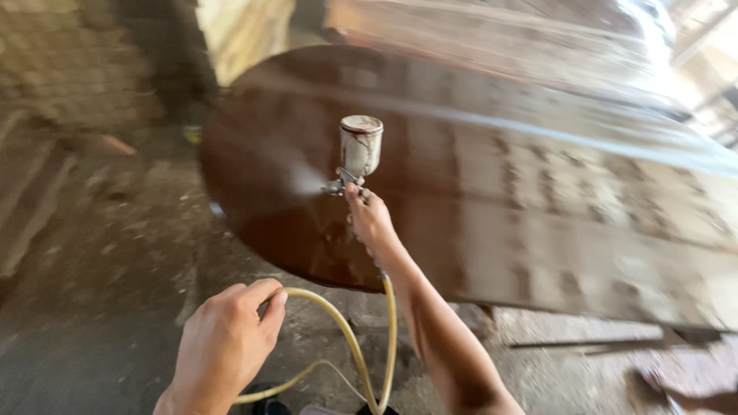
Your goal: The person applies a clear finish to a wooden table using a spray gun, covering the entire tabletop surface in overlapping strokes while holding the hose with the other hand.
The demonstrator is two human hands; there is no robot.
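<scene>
1. Left hand (231, 338) is sitting nearest the camera, low in frame, fingers curling closed around a loop of yellowish air hose (350, 346) and holding it up off the floor.
2. Hose is looping down past the bottom edge, then rising alongside the right forearm toward the gun's base.
3. Right hand (371, 221) is reaching out at arm's length, fingers clamping tight on the handle of a spray gun (352, 165); one finger is lying at the trigger.
4. Gun is standing upright, its paint-stained metal cup on top, nozzle pointing left; a pale mist is leaving the nozzle just over the wood.
5. Beyond it, a large glossy dark-brown tabletop (492, 192) with a rounded end is lying flat, wet sheen showing.
6. Farther out, a dusty concrete floor (100, 253) is stretching left; the background is blurring.
</scene>
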